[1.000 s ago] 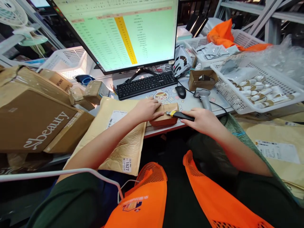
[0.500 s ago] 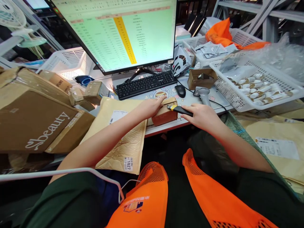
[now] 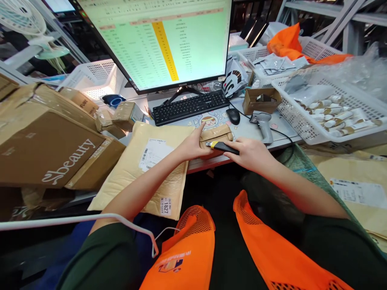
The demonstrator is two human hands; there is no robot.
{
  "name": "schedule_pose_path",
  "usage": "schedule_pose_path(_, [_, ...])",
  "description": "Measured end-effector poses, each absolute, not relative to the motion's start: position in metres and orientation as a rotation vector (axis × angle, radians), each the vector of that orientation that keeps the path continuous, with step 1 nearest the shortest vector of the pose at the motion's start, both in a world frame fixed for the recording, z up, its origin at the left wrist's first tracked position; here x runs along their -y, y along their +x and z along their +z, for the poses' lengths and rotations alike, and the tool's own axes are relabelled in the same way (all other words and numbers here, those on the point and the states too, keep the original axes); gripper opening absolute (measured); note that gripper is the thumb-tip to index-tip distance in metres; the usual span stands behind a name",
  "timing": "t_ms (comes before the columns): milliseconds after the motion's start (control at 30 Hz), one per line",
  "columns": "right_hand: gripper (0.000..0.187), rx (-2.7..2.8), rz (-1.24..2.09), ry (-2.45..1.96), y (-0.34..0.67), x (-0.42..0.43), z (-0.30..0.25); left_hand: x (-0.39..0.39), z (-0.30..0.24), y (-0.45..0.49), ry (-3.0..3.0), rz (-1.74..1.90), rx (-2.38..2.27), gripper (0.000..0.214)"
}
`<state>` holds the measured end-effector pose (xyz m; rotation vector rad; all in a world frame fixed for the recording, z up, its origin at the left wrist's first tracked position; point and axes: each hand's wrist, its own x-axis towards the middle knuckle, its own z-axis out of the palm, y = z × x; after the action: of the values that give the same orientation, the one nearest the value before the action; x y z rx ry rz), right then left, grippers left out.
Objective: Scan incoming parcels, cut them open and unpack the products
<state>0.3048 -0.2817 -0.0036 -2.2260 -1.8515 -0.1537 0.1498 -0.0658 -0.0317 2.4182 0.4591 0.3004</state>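
A small taped cardboard parcel [image 3: 219,133] rests at the desk's front edge, below the keyboard [image 3: 190,106]. My left hand [image 3: 193,143] grips the parcel's left side, index finger stretched along its top. In my right hand [image 3: 250,153] is a black and yellow utility knife [image 3: 222,147], its tip against the parcel's near edge.
A padded envelope [image 3: 151,169] lies left of the parcel, beside stacked cardboard boxes [image 3: 45,137]. Behind are a monitor [image 3: 163,40], mouse [image 3: 233,116], barcode scanner [image 3: 263,123] and a small open box [image 3: 260,100]. White baskets [image 3: 302,129] with tubes stand right; more envelopes [image 3: 356,189] lie lower right.
The parcel has been turned and tilted under my left hand. The knife has shifted left along its near edge. My left hand moved from lying on top to gripping its side.
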Motion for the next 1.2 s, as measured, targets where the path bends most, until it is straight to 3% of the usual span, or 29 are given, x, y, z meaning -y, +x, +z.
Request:
schedule_pose_path(167, [0.045,1.786,-0.199,-2.275,0.322,0.281,-0.003,0.071,-0.031,0.146,2.45,0.306,-0.484,0.125])
schedule_pose_path(267, [0.049,1.407,-0.348,-2.474,0.379,0.31,-0.009,0.065,-0.027,0.143,2.514,0.241,-0.546,0.117])
schedule_pose_path(433, [0.051,1.163,-0.311,-2.537,0.438,0.319,-0.052,0.059,0.0,0.166,2.814,-0.017,-0.551,0.073])
schedule_pose_path(567, [0.053,1.2,-0.204,-2.386,0.401,0.266,-0.086,0.063,0.017,0.191,3.047,-0.085,-0.377,0.051])
schedule_pose_path(733, [0.065,1.384,-0.212,-1.89,0.344,0.218,-0.088,0.059,0.019,0.199,2.966,0.036,-0.417,0.05])
schedule_pose_path(1000, [0.039,1.756,-0.21,-1.608,0.355,0.216,-0.08,0.007,-0.02,0.202,2.529,0.199,-0.558,0.045])
schedule_pose_path(1133, [0.01,1.778,-0.32,-1.482,0.365,0.233,-0.097,0.01,-0.028,0.195,2.621,0.312,-0.618,0.04])
schedule_pose_path(1200, [0.015,1.767,-0.344,-1.497,0.364,0.249,-0.102,0.024,-0.024,0.182,2.766,0.461,-0.525,0.035])
